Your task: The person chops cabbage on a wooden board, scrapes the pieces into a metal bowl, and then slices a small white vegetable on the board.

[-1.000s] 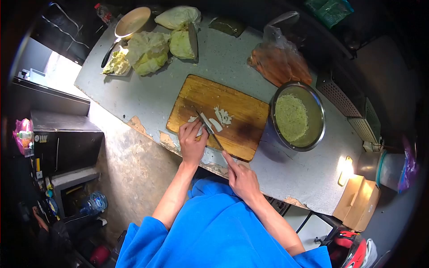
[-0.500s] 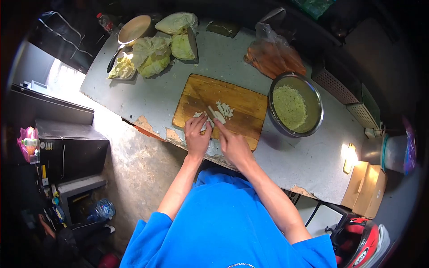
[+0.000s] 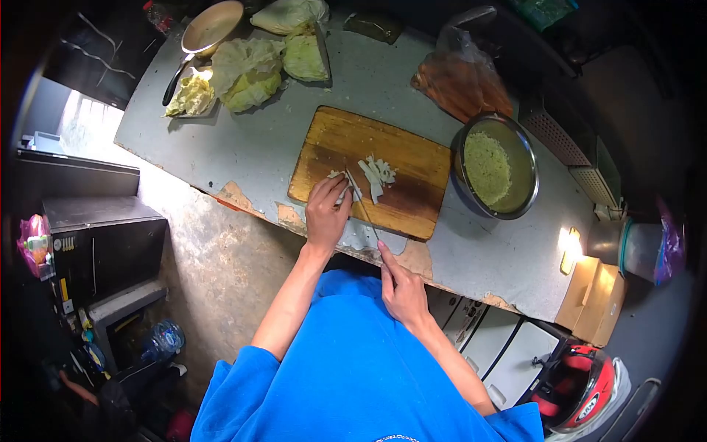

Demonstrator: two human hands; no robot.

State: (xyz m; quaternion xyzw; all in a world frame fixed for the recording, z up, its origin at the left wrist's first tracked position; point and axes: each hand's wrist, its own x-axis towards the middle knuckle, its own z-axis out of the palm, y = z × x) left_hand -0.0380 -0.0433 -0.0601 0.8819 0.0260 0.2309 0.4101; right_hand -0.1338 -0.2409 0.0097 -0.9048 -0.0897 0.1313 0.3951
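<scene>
A wooden cutting board [image 3: 412, 158] lies on the table near its front edge. My left hand [image 3: 326, 216] is closed on pale cabbage pieces at the board's front left, fingertips bunched beside the blade. My right hand [image 3: 403, 291] grips a knife [image 3: 362, 202] by its handle, just off the board's front edge, with the blade pointing up and left along the pieces. Cut white strips [image 3: 376, 174] lie in a small pile right of the blade. To the right of the board stands a metal bowl [image 3: 532, 166] of finely chopped pale green food [image 3: 486, 168].
Cabbage leaves [image 3: 250, 70] and a cut cabbage [image 3: 304, 55] lie at the back left, by a tan bowl [image 3: 213, 28]. Carrots in a plastic bag [image 3: 462, 81] are at the back right. A cardboard box [image 3: 591, 298] and red helmet [image 3: 578, 387] are at the right.
My right hand has drawn the knife back toward me and to the right, off the board. More strips now lie apart, right of the blade. The view has shifted slightly.
</scene>
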